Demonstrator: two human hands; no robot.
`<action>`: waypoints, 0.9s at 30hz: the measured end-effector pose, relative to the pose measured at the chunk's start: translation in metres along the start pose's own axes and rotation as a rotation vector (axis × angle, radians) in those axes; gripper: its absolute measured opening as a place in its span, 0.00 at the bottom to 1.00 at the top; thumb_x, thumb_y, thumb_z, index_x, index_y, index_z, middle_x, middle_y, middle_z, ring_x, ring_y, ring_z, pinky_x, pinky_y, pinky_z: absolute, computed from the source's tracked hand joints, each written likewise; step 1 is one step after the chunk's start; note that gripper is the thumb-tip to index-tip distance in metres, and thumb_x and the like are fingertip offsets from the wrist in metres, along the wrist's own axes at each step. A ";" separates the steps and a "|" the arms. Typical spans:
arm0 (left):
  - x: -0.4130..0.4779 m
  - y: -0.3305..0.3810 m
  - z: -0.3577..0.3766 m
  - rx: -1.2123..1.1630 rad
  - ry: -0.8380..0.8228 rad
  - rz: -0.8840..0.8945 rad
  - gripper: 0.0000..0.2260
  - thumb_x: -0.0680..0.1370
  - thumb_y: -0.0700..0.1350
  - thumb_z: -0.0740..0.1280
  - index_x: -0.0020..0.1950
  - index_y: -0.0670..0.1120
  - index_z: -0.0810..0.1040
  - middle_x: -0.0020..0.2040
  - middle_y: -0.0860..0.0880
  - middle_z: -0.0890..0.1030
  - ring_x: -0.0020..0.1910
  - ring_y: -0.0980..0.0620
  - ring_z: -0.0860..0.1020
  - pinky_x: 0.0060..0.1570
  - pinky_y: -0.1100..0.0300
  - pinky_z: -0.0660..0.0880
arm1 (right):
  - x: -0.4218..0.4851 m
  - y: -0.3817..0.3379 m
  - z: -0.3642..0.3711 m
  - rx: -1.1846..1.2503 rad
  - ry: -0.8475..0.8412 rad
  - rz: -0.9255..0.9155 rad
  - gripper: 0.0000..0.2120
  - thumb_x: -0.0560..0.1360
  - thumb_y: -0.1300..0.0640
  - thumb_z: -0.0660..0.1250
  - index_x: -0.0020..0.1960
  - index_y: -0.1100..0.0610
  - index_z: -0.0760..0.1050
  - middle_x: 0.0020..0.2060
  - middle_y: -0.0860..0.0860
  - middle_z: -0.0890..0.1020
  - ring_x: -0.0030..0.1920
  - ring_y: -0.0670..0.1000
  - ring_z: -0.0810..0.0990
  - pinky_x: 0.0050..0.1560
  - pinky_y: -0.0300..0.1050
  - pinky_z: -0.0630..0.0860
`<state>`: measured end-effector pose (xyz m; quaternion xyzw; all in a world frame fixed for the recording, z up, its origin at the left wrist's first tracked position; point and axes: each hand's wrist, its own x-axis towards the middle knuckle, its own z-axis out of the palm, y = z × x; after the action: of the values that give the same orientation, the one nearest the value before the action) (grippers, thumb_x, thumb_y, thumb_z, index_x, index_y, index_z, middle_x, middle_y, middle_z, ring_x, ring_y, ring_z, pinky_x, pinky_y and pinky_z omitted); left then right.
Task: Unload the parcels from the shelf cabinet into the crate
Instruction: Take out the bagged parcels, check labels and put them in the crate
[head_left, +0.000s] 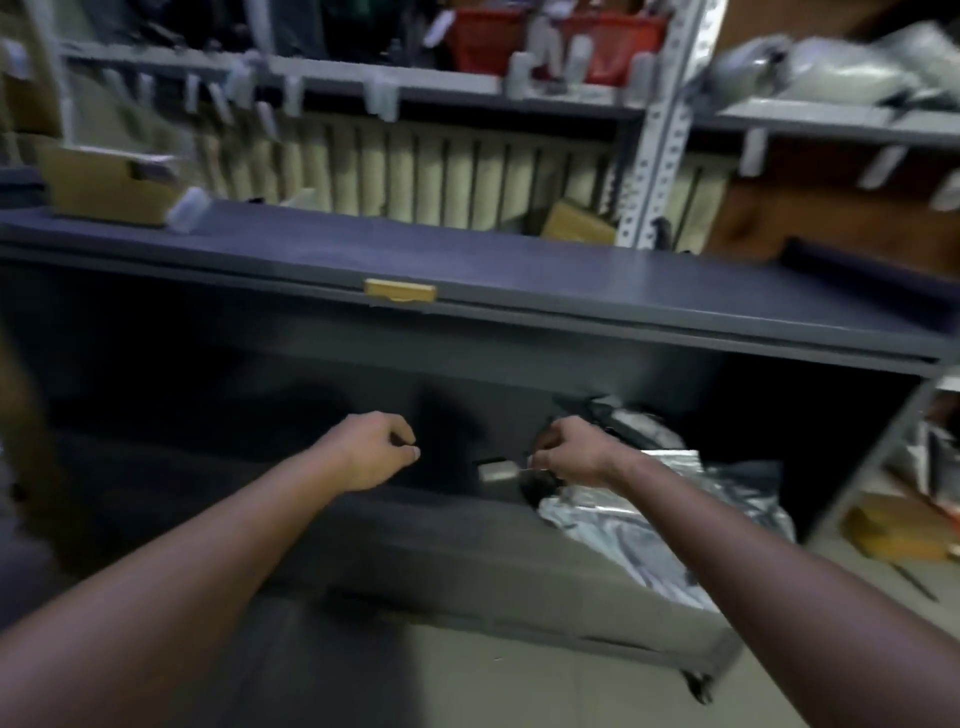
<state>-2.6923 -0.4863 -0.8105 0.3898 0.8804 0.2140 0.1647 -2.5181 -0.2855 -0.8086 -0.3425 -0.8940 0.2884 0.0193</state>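
Observation:
The dark grey shelf cabinet (467, 270) stands in front of me with its lower shelf open. Silver and grey plastic parcels (654, 514) lie piled at the right end of that shelf, spilling over its front lip. A small grey parcel (496, 470) lies just left of the pile. My right hand (571, 454) hovers over the pile with fingers curled down beside the small parcel; blur hides whether it grips anything. My left hand (374, 449) hangs in front of the shelf's dark middle, fingers loosely curled, holding nothing. No crate is in view.
A cardboard box (104, 182) sits on the cabinet top at the left. Behind rise metal racks (660, 130) with red baskets (613, 47) and grey bags (841, 67). A brown parcel (893, 530) lies on the floor at right, near the cabinet's caster (698, 688).

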 end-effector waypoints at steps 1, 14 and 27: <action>0.009 0.019 0.012 0.002 -0.009 0.019 0.15 0.80 0.56 0.65 0.65 0.54 0.76 0.61 0.50 0.78 0.57 0.51 0.77 0.61 0.51 0.76 | -0.003 0.019 -0.011 -0.006 0.022 0.024 0.08 0.75 0.55 0.70 0.39 0.57 0.79 0.32 0.49 0.79 0.36 0.48 0.77 0.35 0.38 0.70; 0.099 0.165 0.154 0.029 -0.128 0.140 0.13 0.80 0.51 0.66 0.62 0.49 0.78 0.54 0.50 0.81 0.50 0.50 0.79 0.53 0.59 0.76 | -0.002 0.199 -0.074 0.030 0.198 0.237 0.15 0.78 0.52 0.70 0.61 0.60 0.79 0.59 0.56 0.81 0.56 0.52 0.80 0.47 0.30 0.71; 0.132 0.173 0.214 0.153 -0.177 0.257 0.34 0.66 0.65 0.76 0.69 0.57 0.72 0.70 0.51 0.69 0.68 0.47 0.69 0.66 0.53 0.70 | 0.034 0.261 -0.057 0.289 0.144 0.402 0.12 0.79 0.59 0.67 0.59 0.63 0.74 0.40 0.56 0.81 0.37 0.53 0.77 0.33 0.39 0.70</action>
<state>-2.5724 -0.2288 -0.9221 0.5279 0.8191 0.1305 0.1827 -2.3736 -0.0792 -0.9048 -0.5267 -0.7538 0.3860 0.0739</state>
